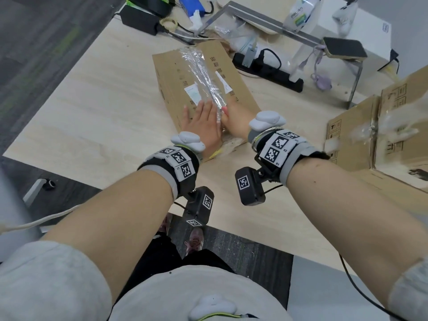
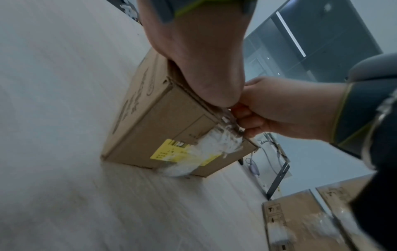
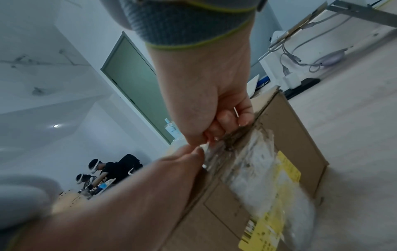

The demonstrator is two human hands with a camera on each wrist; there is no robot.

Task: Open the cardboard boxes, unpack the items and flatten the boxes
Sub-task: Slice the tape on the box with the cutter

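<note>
You are pressing left hand (image 1: 202, 126) flat on cardboard box (image 1: 176, 75) mid-counter (image 1: 97, 107). Right hand (image 1: 236, 119) grip pinching tape strip (image 1: 206, 77) at near end; tape's long axis running toward 12 o'clock.

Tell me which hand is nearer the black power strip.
Right. The right hand pinches the tape on the box, on the side toward the power strip; the left hand lies flat, farther away.
</note>
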